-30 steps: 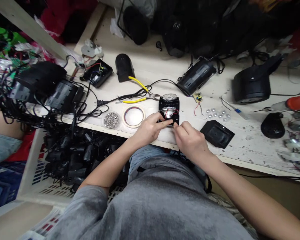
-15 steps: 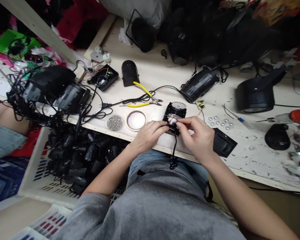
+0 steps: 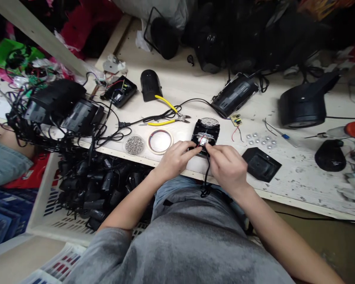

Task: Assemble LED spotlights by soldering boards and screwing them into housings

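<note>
An open black housing (image 3: 195, 136) lies at the table's front edge, with a round perforated disc (image 3: 210, 122) at its far end. Inside it sit a white part (image 3: 203, 140) and thin red wires. My left hand (image 3: 176, 158) grips the housing's near left side, fingertips beside the wires. From the right, my right hand (image 3: 228, 165) has thumb and forefinger pinched at the white part; what lies between the fingertips is too small to tell. A black cord (image 3: 206, 173) hangs from the housing's near end over the table edge.
Yellow-handled cutters (image 3: 165, 123), a tape roll (image 3: 160, 141) and a dish of screws (image 3: 134, 145) lie left. To the right are a small circuit board (image 3: 236, 120), clear lenses (image 3: 262, 140), a black cover (image 3: 262, 163) and a screwdriver (image 3: 285, 136). A crate (image 3: 51, 219) stands below.
My right hand has moved slightly left and down, its fingers closer together at the white part. The circuit board's red wires, partly behind that hand before, now show fully. My left hand has barely moved.
</note>
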Demonstrator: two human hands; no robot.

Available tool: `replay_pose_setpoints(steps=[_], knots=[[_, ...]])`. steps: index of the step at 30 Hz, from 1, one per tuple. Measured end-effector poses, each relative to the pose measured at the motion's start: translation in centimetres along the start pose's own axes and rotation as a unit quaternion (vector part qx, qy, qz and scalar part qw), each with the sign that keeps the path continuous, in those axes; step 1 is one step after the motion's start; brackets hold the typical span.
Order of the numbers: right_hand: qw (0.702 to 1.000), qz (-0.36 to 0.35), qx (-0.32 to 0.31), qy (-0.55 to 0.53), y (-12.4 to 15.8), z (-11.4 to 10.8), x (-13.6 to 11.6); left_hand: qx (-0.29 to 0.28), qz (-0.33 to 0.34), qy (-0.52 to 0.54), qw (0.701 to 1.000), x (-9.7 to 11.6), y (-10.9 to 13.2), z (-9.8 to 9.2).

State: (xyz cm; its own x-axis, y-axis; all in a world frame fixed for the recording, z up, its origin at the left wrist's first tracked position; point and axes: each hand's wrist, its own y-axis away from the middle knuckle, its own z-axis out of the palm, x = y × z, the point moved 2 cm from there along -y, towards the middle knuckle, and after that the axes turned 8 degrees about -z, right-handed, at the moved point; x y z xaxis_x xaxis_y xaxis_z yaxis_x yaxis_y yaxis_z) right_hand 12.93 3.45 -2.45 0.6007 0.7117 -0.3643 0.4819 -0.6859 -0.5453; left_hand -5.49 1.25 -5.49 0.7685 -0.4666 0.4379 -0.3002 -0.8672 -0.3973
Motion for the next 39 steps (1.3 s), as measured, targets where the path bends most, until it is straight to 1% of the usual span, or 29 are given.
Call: replay_pose_setpoints(steps=[2, 4, 6, 9, 11, 14, 19, 21, 23, 26, 28, 30, 32, 33, 35, 36, 37, 38, 39], knots=[[0.995, -0.068, -0.04, 0.063, 0.1, 0.3, -0.3, -0.004, -0.018, 0.024, 1.0, 0.1, -0.1, 0.1], [0.988, -0.102, -0.05, 0.104, 0.0, 0.4, -0.5, 0.012, -0.037, 0.05, 0.998, 0.2, -0.2, 0.1], [0.988, -0.111, -0.036, 0.105, -0.2, 0.3, -0.6, 0.031, -0.049, 0.067, 0.996, 0.4, -0.2, 0.1], [0.992, -0.091, -0.027, 0.08, -0.5, 0.2, -0.6, 0.044, -0.034, 0.056, 0.997, 0.6, -0.3, 0.0], [0.991, -0.092, -0.047, 0.088, -0.6, 0.2, -0.6, 0.051, -0.015, 0.03, 0.998, 0.7, -0.2, 0.0], [0.981, -0.117, -0.089, 0.126, -0.8, 0.2, -0.8, 0.055, 0.001, -0.006, 0.998, 0.8, -0.2, 0.0], [0.958, -0.159, -0.134, 0.197, -1.0, 0.2, -1.3, 0.039, -0.011, 0.013, 0.999, 0.9, -0.2, 0.0], [0.954, -0.156, -0.15, 0.207, -0.9, 0.2, -1.5, 0.029, -0.005, 0.028, 0.999, 1.1, -0.3, 0.0], [0.958, -0.139, -0.166, 0.191, -0.8, 0.3, -1.5, 0.017, 0.0, 0.028, 0.999, 1.2, -0.4, 0.0], [0.967, -0.101, -0.191, 0.134, -0.7, 0.2, -1.5, -0.001, -0.015, 0.012, 1.0, 1.1, -0.5, 0.1], [0.975, -0.077, -0.192, 0.076, -0.9, -0.4, -1.1, -0.011, -0.017, 0.005, 1.0, 0.8, -0.3, 0.3], [0.981, -0.065, -0.185, -0.004, -1.7, -1.2, -0.1, -0.017, -0.007, -0.002, 1.0, 0.5, -0.1, 0.4], [0.983, -0.053, -0.164, -0.059, -3.2, -2.2, 1.9, -0.018, 0.004, -0.009, 1.0, 0.3, 0.0, 0.4], [0.988, -0.032, -0.138, -0.056, -4.2, -2.6, 3.3, -0.016, 0.008, -0.013, 1.0, 0.2, 0.1, 0.3], [0.998, 0.025, -0.066, 0.005, -6.4, -3.0, 6.8, -0.012, 0.011, -0.02, 1.0, 0.1, 0.2, 0.2], [0.997, 0.053, -0.041, 0.028, -7.4, -2.7, 8.6, -0.008, 0.013, -0.024, 1.0, 0.1, 0.3, 0.1], [0.996, 0.071, -0.033, 0.038, -8.2, -2.2, 10.3, -0.002, 0.015, -0.028, 1.0, 0.1, 0.3, 0.1], [0.995, 0.086, -0.037, 0.04, -8.9, -1.4, 11.8, 0.004, 0.017, -0.032, 0.999, 0.1, 0.3, 0.0], [0.993, 0.1, -0.058, 0.036, -9.3, -0.5, 13.1, 0.012, 0.02, -0.035, 0.999, 0.1, 0.3, 0.0]])
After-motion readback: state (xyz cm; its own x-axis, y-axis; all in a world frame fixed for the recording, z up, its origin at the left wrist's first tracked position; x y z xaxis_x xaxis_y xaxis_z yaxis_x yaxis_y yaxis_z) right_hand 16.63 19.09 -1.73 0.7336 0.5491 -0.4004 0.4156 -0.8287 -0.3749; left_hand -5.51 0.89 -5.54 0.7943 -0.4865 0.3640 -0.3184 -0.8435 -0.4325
